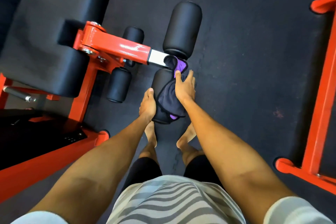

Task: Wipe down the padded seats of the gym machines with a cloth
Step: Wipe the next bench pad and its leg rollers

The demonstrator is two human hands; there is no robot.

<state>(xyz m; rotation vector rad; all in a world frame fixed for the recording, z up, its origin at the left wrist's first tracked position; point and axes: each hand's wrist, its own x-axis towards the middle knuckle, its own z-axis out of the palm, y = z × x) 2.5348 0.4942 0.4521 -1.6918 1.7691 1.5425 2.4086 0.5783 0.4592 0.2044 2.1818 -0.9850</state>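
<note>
A dark grey cloth with purple patches (168,96) is draped over the near black roller pad (161,82) at the end of a red machine arm (116,45). My right hand (184,86) lies on the cloth, thumb and fingers curled round it and the pad. My left hand (148,104) grips the bare left side of the same roller, near its lower end. A second, larger roller pad (182,29) continues beyond the arm. The machine's big black padded seat (49,36) sits to the left.
Two smaller black rollers (119,84) (133,35) sit between seat and arm. Red frame bars (320,85) of another machine stand at the right. Dark rubber floor (245,60) lies between them. My bare feet (151,134) stand just below the roller.
</note>
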